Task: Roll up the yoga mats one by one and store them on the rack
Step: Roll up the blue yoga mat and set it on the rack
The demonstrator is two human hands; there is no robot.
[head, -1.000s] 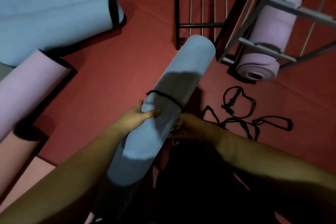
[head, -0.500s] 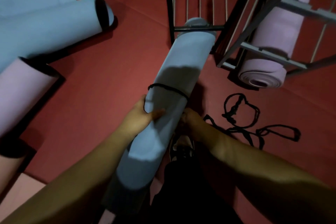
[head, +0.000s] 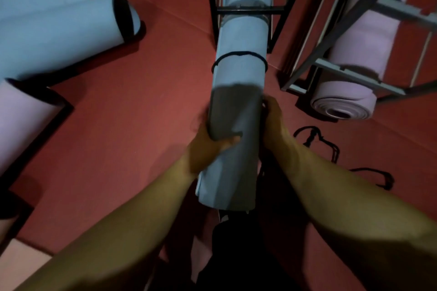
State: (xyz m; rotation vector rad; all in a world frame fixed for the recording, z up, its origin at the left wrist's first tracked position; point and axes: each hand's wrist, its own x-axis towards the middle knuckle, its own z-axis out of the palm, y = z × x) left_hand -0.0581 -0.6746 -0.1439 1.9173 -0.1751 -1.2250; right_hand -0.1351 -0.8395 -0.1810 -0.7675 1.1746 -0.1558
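Observation:
A rolled light-blue yoga mat (head: 238, 73), bound by a black strap (head: 238, 54), points away from me. Its far end passes under a black crossbar of the metal rack (head: 250, 10). My left hand (head: 210, 146) grips the roll's near part from the left, thumb across the front. My right hand (head: 274, 120) holds its right side, fingers hidden behind the roll. A rolled pink mat (head: 359, 54) lies in the rack at the right.
A partly rolled blue mat (head: 59, 28) and a pink mat (head: 21, 120) lie on the red floor at the left. Black straps (head: 319, 146) lie on the floor to the right of my right arm. A grey rack frame (head: 331, 68) slants across the right.
Both hands have pushed the blue roll forward, so its far end has gone from in front of the rack to under the crossbar and into it. The hands now hold nearer its rear end.

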